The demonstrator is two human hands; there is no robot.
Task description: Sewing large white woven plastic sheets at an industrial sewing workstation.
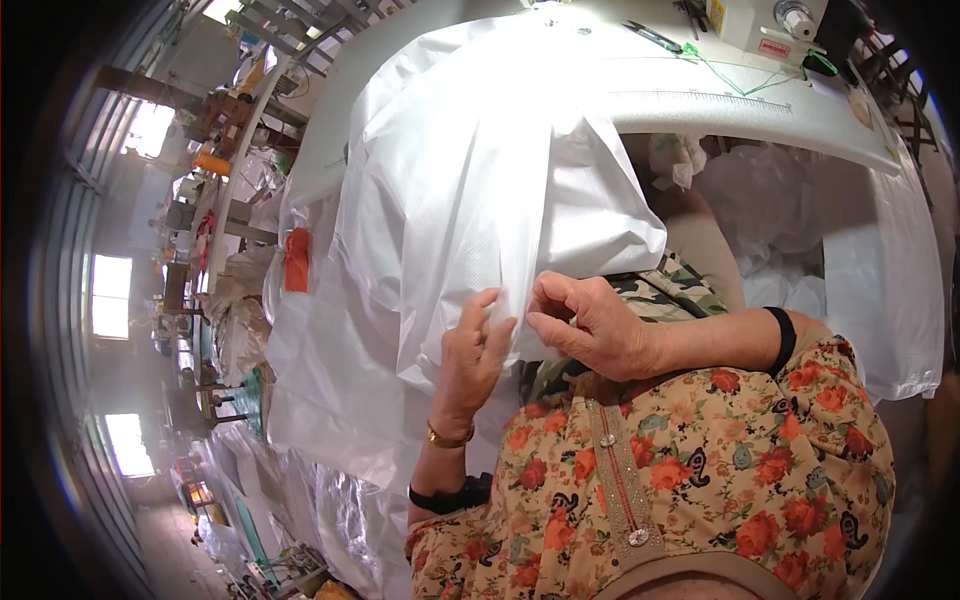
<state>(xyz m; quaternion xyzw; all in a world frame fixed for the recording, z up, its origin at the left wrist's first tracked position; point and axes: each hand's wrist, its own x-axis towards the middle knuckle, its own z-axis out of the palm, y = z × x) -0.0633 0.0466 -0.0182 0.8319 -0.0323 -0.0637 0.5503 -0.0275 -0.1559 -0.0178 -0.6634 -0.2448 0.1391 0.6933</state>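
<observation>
A large white sheet (440,200), thin and slightly shiny, drapes from the lit white table down over my lap. A long folded strip (520,230) of it runs down between my hands. My left hand (470,355) is beside this strip, with the index finger and thumb apart and nothing seen between them. To its right, my right hand (600,325) has thumb and forefinger curled together at the strip's edge; the exact pinch is partly hidden by the fingers.
On the white tabletop (700,85) lie thread snips (653,37) and a green thread (735,85), near a pale machine housing (765,25). White bundled material (765,200) lies below the table at right. An orange piece (297,260) hangs at the left.
</observation>
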